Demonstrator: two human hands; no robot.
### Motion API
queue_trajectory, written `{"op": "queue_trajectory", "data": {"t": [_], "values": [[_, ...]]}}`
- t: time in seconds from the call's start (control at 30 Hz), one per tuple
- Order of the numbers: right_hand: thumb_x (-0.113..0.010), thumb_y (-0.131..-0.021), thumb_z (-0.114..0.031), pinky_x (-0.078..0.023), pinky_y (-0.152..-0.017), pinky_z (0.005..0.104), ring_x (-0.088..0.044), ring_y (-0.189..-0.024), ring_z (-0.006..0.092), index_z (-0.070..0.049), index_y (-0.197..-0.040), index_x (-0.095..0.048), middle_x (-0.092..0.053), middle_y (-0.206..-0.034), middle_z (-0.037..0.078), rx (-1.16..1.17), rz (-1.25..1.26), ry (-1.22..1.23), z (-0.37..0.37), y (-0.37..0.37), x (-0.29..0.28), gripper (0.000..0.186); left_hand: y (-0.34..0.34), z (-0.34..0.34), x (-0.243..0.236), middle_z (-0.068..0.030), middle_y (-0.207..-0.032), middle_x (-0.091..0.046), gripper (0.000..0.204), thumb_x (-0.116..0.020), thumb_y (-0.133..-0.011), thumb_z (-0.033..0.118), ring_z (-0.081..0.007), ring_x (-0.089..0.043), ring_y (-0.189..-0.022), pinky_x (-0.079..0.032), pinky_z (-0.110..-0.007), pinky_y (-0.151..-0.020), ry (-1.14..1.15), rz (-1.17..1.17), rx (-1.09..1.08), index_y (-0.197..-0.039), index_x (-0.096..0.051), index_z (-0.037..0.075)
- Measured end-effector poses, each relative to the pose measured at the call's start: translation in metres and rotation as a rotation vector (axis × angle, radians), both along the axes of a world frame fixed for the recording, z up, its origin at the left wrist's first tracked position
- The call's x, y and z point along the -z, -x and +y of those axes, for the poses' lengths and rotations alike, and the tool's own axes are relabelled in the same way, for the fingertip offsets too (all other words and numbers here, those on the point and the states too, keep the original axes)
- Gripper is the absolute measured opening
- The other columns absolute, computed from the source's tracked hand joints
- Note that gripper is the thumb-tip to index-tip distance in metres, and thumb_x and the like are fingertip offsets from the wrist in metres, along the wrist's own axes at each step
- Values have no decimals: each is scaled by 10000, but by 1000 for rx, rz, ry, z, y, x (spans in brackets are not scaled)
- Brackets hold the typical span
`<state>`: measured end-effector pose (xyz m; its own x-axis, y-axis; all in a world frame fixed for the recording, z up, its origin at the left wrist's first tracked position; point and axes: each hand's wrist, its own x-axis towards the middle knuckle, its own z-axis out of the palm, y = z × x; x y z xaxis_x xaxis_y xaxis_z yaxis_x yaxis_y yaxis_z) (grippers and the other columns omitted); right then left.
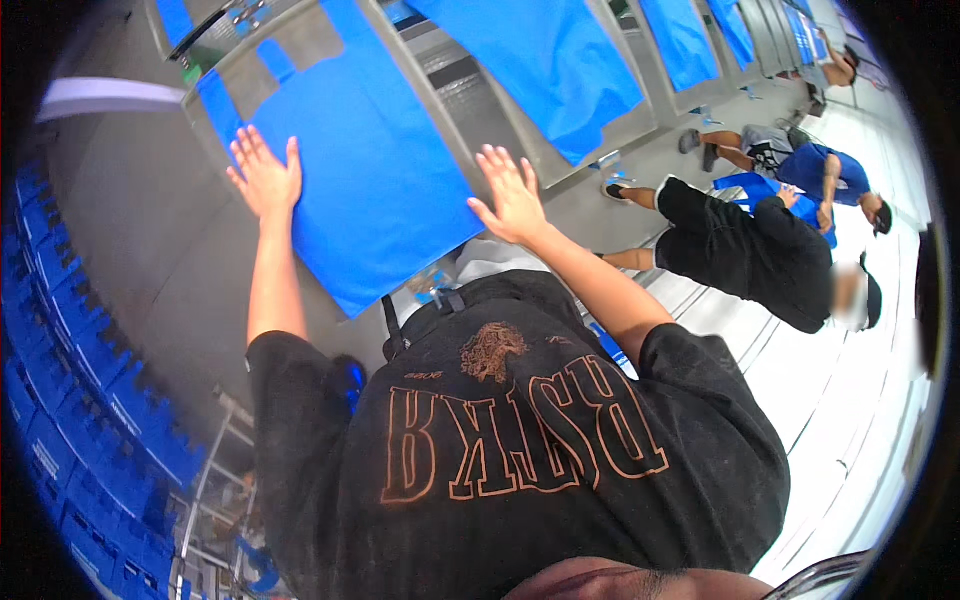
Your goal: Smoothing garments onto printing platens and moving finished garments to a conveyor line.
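Blue crates (90, 420) far left; metal frame (207, 470) nearby; co-worker (775, 260) in black, right

On the left, a grey floor (125, 190) with thin seams lies in rather dim light. Along its outer side, many dark blue boxes (70, 430) stand in close rows, following the rim of the view. Near them, at lower left, is a silver tubular frame (208, 465). On the right, a bright white surface (820, 420) carries thin dark lines; whether floor or wall, I cannot tell.
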<state>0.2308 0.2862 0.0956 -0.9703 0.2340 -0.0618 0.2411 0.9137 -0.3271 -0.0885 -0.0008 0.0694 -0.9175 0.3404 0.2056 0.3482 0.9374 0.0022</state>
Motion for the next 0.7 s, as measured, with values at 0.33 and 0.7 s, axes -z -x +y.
{"op": "queue_trajectory", "data": {"t": [0.33,0.7], "values": [[-658,-930,-202,-541,-806,398,-682,-874,278,-53,-1171,-662,-642,-1128,151,682,383,144,195,-20,0,283,-17,-33,-39,-160,-1472,-488,560,-605,-981,400,-322,-407,-1406,-264,-575,-1141,-314,292,76,-1426,-514,73],[-706,-896,-250,-545,-856,439,-668,-983,309,-85,-1108,-678,-647,-1049,117,570,126,268,134,39,36,271,-244,81,23,-208,-1376,-370,614,-720,-931,383,-204,-672,-801,-583,-323,-703,-989,-1094,-373,-1299,-547,-78]]}}
